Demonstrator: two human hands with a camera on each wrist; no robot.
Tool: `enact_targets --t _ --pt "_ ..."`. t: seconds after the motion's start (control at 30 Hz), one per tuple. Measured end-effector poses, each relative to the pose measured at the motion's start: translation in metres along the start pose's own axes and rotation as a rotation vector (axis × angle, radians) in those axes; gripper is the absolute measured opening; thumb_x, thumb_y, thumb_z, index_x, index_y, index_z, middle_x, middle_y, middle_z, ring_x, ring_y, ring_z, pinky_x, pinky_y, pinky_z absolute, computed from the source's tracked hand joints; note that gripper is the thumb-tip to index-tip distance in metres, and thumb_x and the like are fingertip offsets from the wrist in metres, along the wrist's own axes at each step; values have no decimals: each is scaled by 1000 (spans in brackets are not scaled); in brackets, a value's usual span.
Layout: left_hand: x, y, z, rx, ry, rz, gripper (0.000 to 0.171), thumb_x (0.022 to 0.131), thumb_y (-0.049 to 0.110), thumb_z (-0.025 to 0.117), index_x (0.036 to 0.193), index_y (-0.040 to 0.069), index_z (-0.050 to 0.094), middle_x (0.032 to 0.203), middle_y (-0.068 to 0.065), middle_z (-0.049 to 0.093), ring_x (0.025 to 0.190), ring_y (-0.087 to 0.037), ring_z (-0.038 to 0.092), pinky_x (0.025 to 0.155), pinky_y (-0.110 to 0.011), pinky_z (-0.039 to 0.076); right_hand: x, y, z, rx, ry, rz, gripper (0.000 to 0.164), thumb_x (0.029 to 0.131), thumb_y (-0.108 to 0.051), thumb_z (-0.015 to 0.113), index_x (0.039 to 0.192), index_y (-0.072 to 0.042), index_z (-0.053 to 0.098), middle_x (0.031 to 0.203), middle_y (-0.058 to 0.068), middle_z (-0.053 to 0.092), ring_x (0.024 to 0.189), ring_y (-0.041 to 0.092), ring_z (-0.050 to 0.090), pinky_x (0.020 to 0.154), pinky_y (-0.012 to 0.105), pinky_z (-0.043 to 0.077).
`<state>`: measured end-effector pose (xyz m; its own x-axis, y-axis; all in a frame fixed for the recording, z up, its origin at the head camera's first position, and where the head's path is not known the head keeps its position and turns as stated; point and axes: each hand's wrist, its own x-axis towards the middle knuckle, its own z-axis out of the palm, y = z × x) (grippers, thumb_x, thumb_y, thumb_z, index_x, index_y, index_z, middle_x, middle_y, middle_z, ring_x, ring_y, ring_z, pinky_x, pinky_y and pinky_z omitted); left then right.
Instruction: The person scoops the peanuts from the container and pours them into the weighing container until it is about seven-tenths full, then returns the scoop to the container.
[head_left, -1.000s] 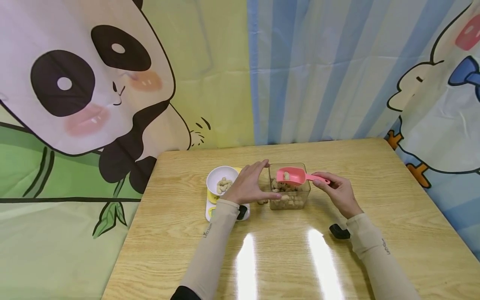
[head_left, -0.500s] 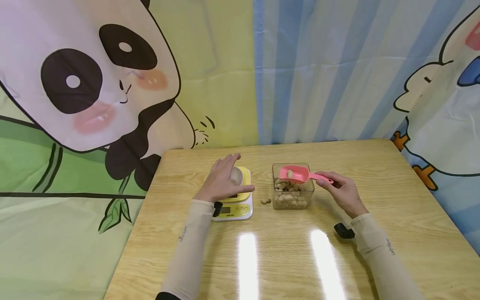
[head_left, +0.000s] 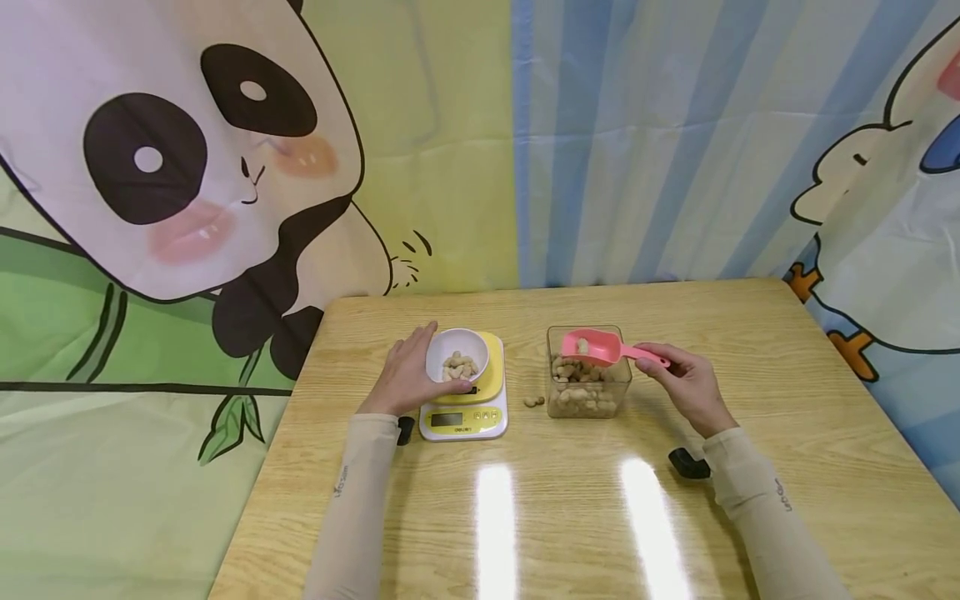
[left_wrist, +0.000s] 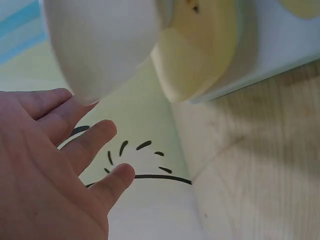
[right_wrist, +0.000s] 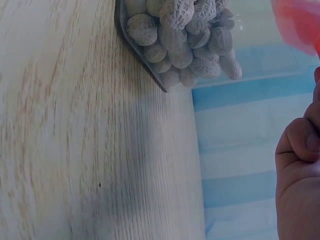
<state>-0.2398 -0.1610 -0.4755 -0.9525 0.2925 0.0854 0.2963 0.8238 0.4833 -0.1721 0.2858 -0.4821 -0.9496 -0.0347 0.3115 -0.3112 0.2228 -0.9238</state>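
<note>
A small white bowl [head_left: 452, 340] with several peanuts [head_left: 459, 367] in it stands on a yellow-and-white kitchen scale [head_left: 493, 367]. My left hand [head_left: 405, 375] reaches around its left side, thumb at the front rim and index finger by the back left. In the left wrist view the fingers [left_wrist: 95, 142] extend nearly straight, some tips right at the bowl. My right hand [head_left: 688, 387] pinches the handle of a pink scoop [head_left: 600, 352], held level above a clear square container [head_left: 619, 393] of unshelled peanuts [right_wrist: 175, 50]. A peanut [head_left: 582, 345] lies in the scoop.
A few loose peanuts [head_left: 534, 402] lie on the wooden table [head_left: 555, 500] between scale and container. The scale's display [head_left: 447, 420] faces me, its reading too small to make out. A printed curtain [head_left: 442, 150] hangs behind the table's back edge.
My left hand has moved left, from beside the container across to the bowl's left side, uncovering the scale. The right hand has kept the scoop over the container.
</note>
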Motion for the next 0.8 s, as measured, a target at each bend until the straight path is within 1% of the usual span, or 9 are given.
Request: enact_targets --t 0.07,0.17,0.23,0.3,0.4,0.53,0.7,0.8 --pt "0 -2 4 -6 -12 -7 133 63 82 77 162 12 21 163 -11 32 150 -27 27 124 -48 10 0 6 -1 6 7 2 26 98 -4 67 122 6 69 87 7 62 62 14 41 53 27 40" --pt "1 -5 8 -6 -16 -8 133 63 83 75 162 13 23 161 -12 34 148 -28 30 124 -48 11 1 17 -2 -3 14 6 27 98 -3 66 124 5 69 89 5 64 61 13 41 52 26 39" --pt "1 -6 11 -5 -11 -5 132 63 83 75 162 13 24 160 -12 36 146 -28 33 123 -48 13 3 24 -3 -6 24 17 28 98 -4 66 125 4 68 92 2 66 64 12 45 54 24 42" --pt "2 -8 13 -9 -2 -1 130 63 83 75 161 13 25 158 -11 39 143 -28 37 123 -47 14 4 24 -4 -5 34 20 29 98 -5 66 126 3 68 95 0 67 67 13 48 56 21 44" --pt "3 -9 14 -29 9 -5 129 63 82 76 160 14 27 157 -11 40 142 -28 38 123 -47 16 8 20 -4 2 45 8 30 98 -7 67 127 2 68 98 2 67 70 14 51 58 21 46" --pt "3 -10 15 -63 14 -16 129 62 82 77 160 15 28 158 -11 39 143 -30 37 122 -47 19 15 12 -5 2 45 -23 29 98 -8 67 126 1 69 95 6 65 67 15 46 55 23 42" --pt "3 -12 17 -88 18 -20 131 60 85 75 160 16 29 154 -9 42 140 -30 39 119 -50 24 24 1 0 21 35 -26 29 97 -8 69 125 0 70 98 4 67 69 15 47 60 21 46" --pt "2 -13 19 -105 19 -27 131 60 84 76 161 17 28 152 -8 45 139 -31 40 117 -51 27 30 -7 5 3 23 -29 29 97 -10 70 126 -3 71 95 3 66 66 15 45 60 21 45"
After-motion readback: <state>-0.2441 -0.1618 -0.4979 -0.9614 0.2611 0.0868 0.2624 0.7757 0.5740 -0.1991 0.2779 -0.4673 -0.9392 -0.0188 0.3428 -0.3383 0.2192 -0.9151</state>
